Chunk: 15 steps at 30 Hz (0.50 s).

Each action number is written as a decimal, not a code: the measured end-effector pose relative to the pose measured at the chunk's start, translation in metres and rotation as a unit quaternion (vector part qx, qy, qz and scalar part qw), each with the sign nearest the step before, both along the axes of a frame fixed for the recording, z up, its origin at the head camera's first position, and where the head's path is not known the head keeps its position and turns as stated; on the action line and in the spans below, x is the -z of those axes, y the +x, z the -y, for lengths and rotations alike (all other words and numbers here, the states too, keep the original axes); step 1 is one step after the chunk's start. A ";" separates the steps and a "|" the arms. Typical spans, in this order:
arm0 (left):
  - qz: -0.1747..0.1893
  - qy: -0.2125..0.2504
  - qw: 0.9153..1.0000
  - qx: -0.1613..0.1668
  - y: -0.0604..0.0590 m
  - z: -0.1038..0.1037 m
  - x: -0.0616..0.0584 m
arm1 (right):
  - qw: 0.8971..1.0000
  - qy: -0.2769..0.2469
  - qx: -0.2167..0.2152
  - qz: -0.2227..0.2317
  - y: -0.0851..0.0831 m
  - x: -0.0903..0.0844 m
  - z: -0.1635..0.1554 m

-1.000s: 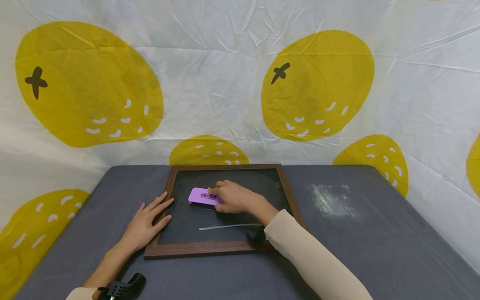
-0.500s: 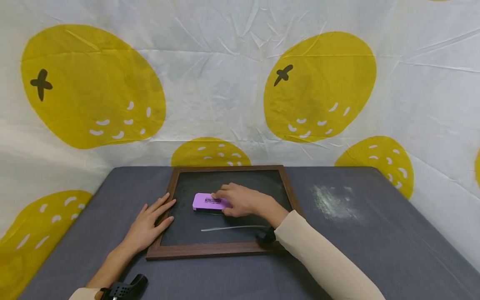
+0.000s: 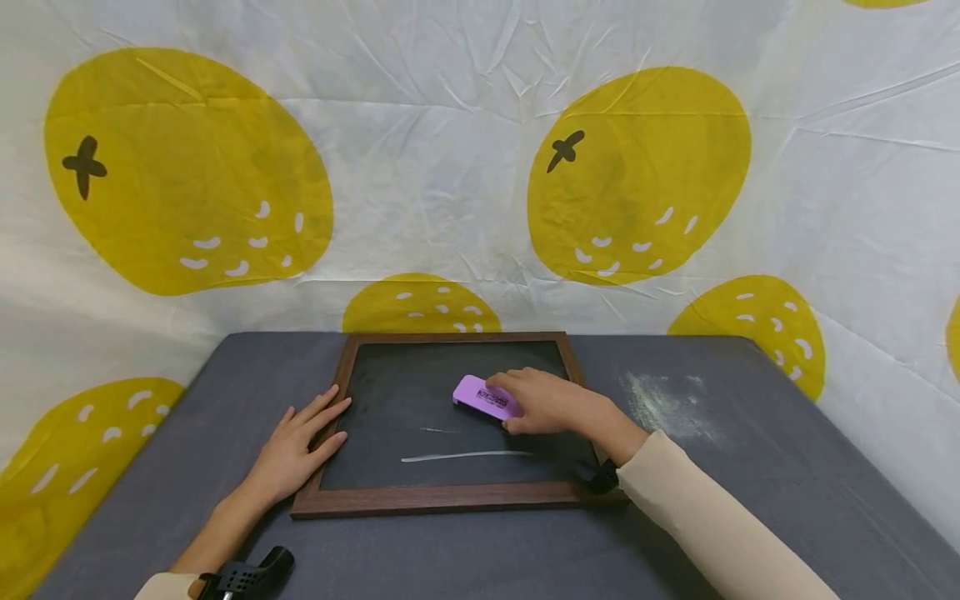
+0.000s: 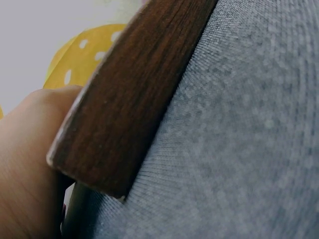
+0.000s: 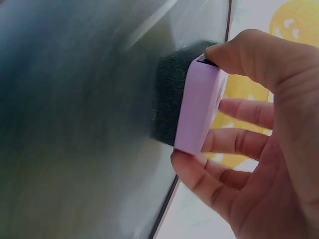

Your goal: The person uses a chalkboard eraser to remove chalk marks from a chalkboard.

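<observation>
A purple eraser (image 3: 486, 397) was pinched in the right hand (image 3: 555, 404), with its near edge pressed by the thumb (image 5: 239, 55) and its far edge met by the forefinger; the other fingers were bent loosely behind its back. The grip was opened only as wide as the eraser's body. The eraser was held right of centre over the chalkboard (image 3: 405, 375), its black felt pad (image 5: 174, 97) turned toward the dark surface — whether the whole pad was touching could not be told.

The left hand (image 3: 296, 450) was laid with fingers spread across the left side of the wooden frame (image 3: 442, 500), fingertips rested on the wood.

On the board, 2 chalk marks were seen: 1 long white line (image 3: 465, 456) near the lower edge, and 1 short faint streak (image 3: 438, 430) above it. The board was set on a grey cloth (image 3: 810, 467), where a pale smudge (image 3: 663, 404) was spread to the right. Behind, a white sheet (image 3: 431, 167) was printed with yellow fruit.
</observation>
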<state>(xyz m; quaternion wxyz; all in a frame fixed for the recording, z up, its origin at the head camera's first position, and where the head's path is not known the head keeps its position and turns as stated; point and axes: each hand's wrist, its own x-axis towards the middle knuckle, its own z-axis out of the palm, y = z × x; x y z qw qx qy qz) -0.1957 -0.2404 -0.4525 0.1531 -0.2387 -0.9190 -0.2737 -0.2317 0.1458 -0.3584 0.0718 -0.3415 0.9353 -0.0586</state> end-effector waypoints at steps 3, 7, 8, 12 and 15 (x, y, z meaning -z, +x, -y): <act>0.002 0.001 1.000 -0.002 0.000 0.000 0.000 | 1.000 -0.001 0.018 -0.008 0.004 0.001 -0.012; 0.010 0.002 1.000 -0.003 0.000 -0.001 0.000 | 0.999 -0.004 0.038 -0.013 0.011 0.006 -0.026; 0.013 0.002 1.000 -0.004 0.001 -0.001 0.000 | 0.999 -0.005 0.043 -0.012 0.013 0.007 -0.028; 0.015 0.001 1.000 -0.004 0.001 -0.001 0.001 | 0.998 -0.014 0.068 -0.009 0.021 0.010 -0.037; 0.016 -0.001 1.000 -0.005 0.000 0.000 0.001 | 0.996 -0.021 0.085 -0.008 0.030 0.010 -0.040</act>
